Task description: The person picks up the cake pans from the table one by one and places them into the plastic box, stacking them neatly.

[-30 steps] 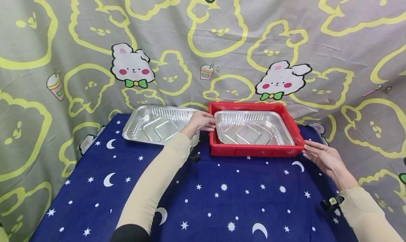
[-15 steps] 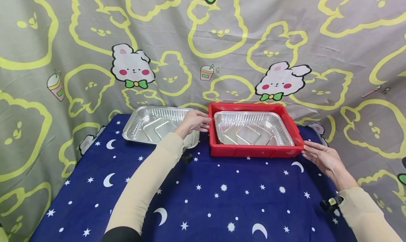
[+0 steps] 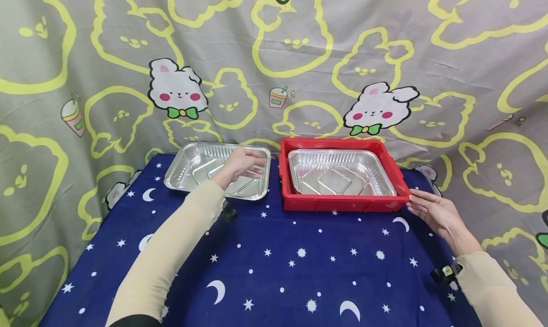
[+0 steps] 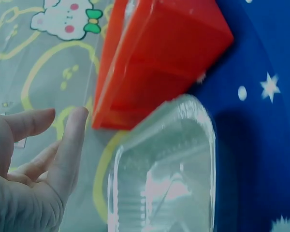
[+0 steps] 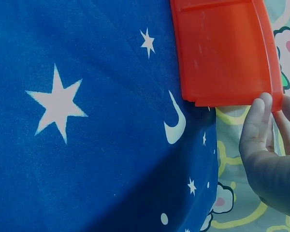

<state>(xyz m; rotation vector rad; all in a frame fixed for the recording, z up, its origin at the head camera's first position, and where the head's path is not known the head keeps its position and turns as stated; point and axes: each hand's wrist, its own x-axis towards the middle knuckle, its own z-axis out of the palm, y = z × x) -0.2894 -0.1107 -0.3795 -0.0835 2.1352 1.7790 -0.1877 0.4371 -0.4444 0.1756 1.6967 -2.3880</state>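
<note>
No legible text, brands or numbers in any view. Cup prints (image 3: 278,96) on curtain (image 3: 239,41), 12 and 9 o'clock: green label patches (image 3: 277,102), nothing readable.

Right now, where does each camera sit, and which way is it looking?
Head: on the person's head, looking forward and down at a foil pan beside a red bin holding a second foil pan; left hand, right hand and sleeved forearms show.
Left wrist: on that wrist, looking past the left hand at the outside pan and bin.
Right wrist: on that wrist, looking at the right hand on the bin's corner.
Both wrist views share the red bin, blue cloth and patterned curtain.
</note>
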